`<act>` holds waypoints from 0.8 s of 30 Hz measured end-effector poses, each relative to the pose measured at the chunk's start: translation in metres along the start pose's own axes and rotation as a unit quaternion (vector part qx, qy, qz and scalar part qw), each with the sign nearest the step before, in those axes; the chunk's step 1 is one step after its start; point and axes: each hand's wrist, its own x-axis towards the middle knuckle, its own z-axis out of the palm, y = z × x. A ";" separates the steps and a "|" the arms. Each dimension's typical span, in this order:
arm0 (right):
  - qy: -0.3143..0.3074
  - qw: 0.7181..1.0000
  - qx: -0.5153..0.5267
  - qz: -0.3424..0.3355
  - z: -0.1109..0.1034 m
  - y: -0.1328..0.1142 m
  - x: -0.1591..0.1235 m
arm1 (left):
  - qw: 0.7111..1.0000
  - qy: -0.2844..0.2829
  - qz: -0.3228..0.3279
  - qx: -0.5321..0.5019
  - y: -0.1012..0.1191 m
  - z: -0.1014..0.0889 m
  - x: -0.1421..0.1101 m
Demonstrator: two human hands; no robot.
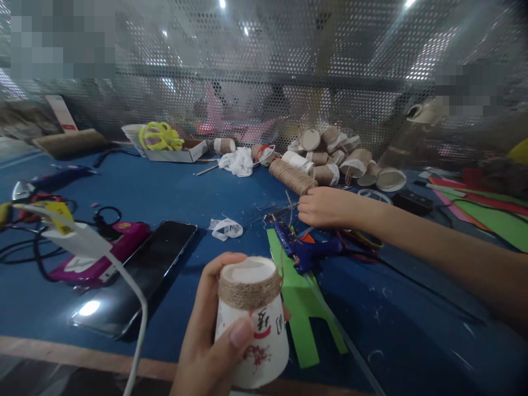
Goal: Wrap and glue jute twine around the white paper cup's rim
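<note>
My left hand [210, 335] is closed around an upside-down white paper cup [253, 324], low in the middle of the view. A band of brown twine [248, 290] is wound round the cup's base end, and a thin strand runs up from it towards my other hand. My right hand [325, 208] reaches in from the right, its fingers curled at the twine strand beside the twine spool [292, 176]. Just below that hand, a blue glue gun [303, 247] lies on the table.
A green paper cut-out [301, 300] lies under the glue gun. A black phone [140, 275] and a pink tool [115, 247] with cables are at the left. Several twine-wrapped cups [330, 154] are piled at the back by a perforated metal screen. Coloured paper sheets [490, 212] lie far right.
</note>
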 end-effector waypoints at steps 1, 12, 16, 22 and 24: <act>-0.003 1.000 0.001 -0.002 -0.001 0.000 0.002 | 1.000 -0.001 0.007 0.002 0.000 0.001 -0.001; -0.022 0.989 0.015 0.144 0.029 0.026 -0.013 | 0.999 0.008 -0.021 0.030 0.003 -0.006 0.002; 0.008 0.979 0.053 0.198 0.029 0.025 -0.017 | 1.000 0.007 -0.010 0.022 0.003 -0.004 0.000; 0.061 0.968 0.177 0.168 0.017 0.004 -0.040 | 0.999 0.005 -0.028 0.016 0.000 -0.007 0.001; 0.064 0.965 0.205 0.150 0.019 -0.006 -0.050 | 0.999 -0.005 -0.027 0.018 0.000 -0.007 0.002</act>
